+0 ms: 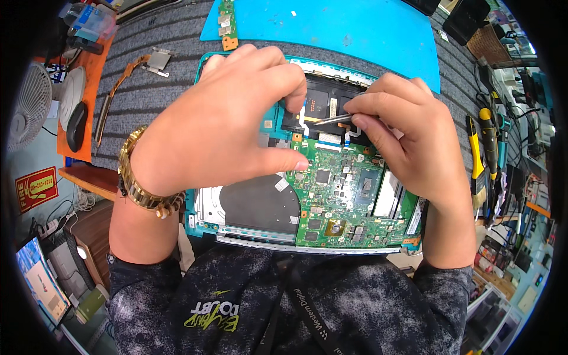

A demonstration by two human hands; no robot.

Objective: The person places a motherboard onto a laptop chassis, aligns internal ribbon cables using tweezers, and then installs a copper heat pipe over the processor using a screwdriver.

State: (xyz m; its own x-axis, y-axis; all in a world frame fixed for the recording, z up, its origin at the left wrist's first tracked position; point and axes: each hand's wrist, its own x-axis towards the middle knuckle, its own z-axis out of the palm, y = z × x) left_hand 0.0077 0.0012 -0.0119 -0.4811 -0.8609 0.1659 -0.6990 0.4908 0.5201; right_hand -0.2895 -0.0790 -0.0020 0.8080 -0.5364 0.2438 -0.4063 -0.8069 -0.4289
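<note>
The work looked partway through: the teal laptop shell [190, 221] lay opened between the hands at the near side of the table [171, 29], its cover off and its green main board [319, 201] bared but seated inside. A small green board [225, 23] already lay loose, partly over the blue mat [343, 35], and a bent copper-coloured pipe [116, 87] rested apart on the table's grey ridged covering. What seemed left was the work around the ribbons; whether each was fastened or free could not be told. The right hand [408, 127] had its grip closed on a pointed metal tool [336, 119], the tip near a narrow white ribbon [303, 117]. The left hand [219, 118] had its grip open, thumb spread from the fingers; whether a fingertip touched that ribbon was unclear. Counted, there were one shell, two green boards, one pipe, one mat, one pointed tool, at least two narrow white ribbons, and, at the right, one yellow-handled brush [475, 154].
</note>
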